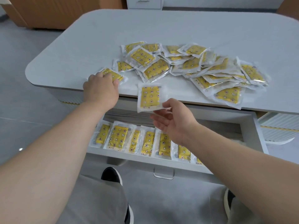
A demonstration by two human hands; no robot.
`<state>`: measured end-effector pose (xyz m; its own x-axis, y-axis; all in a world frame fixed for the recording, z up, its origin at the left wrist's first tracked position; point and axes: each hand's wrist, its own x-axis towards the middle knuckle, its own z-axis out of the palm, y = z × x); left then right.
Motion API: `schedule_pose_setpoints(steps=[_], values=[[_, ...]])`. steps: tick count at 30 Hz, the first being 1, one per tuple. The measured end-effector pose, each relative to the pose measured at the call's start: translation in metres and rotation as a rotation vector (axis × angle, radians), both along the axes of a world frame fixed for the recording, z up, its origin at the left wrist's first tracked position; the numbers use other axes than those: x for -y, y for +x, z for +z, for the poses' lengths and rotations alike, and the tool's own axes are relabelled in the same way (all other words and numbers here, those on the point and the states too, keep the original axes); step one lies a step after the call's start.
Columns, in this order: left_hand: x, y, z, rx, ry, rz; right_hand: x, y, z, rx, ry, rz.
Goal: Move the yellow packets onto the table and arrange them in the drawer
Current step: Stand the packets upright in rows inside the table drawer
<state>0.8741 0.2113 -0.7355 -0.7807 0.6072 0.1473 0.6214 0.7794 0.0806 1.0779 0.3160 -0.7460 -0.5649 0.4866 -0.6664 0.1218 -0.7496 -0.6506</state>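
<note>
A heap of yellow packets (191, 65) in clear wrappers lies on the white table (113, 29). My left hand (100, 89) rests on one packet (114, 75) at the heap's left end, fingers closing on it. My right hand (174, 120) pinches another yellow packet (150, 97) by its lower right corner and holds it upright over the table's front edge. Below, the open drawer (249, 126) holds a row of several packets (145, 141) side by side along its front; my right forearm hides the row's right end.
The drawer front with a metal handle (163, 173) juts toward my legs. My knee and shoes show on the grey tiled floor. A wooden cabinet (48, 12) and a white drawer unit (144, 2) stand behind the table.
</note>
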Motion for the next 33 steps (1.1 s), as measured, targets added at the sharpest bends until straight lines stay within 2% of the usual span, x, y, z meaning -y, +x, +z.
schedule_pose_setpoints(steps=[3,6,10,12,16,18,23,25,29,33], values=[[0.001,0.002,-0.004,0.078,0.103,0.063,0.001,0.003,-0.001,-0.050,-0.080,-0.104],[0.000,0.004,-0.006,0.151,0.262,0.156,0.001,0.001,0.000,-0.048,-0.079,-0.090],[-0.001,0.007,-0.001,0.208,0.263,0.425,0.005,-0.001,-0.005,0.037,-0.002,-0.040],[0.000,0.007,0.001,0.349,0.360,0.544,0.007,0.000,-0.007,0.039,0.020,-0.024],[0.004,0.002,-0.004,0.697,0.692,0.619,0.005,0.002,-0.008,0.040,0.080,0.035],[0.006,0.003,-0.004,0.831,0.794,0.635,0.002,0.004,-0.007,0.059,0.162,0.099],[0.017,-0.001,-0.006,0.912,0.860,0.598,-0.004,0.002,-0.012,0.247,0.700,0.435],[0.023,-0.003,-0.004,0.935,0.859,0.602,-0.008,-0.001,-0.018,0.289,0.734,0.561],[0.033,0.010,0.016,1.133,0.874,0.534,-0.005,-0.012,-0.031,0.352,0.765,0.806],[0.039,0.032,0.036,1.250,0.945,0.421,0.007,-0.032,-0.047,0.382,0.869,0.826]])
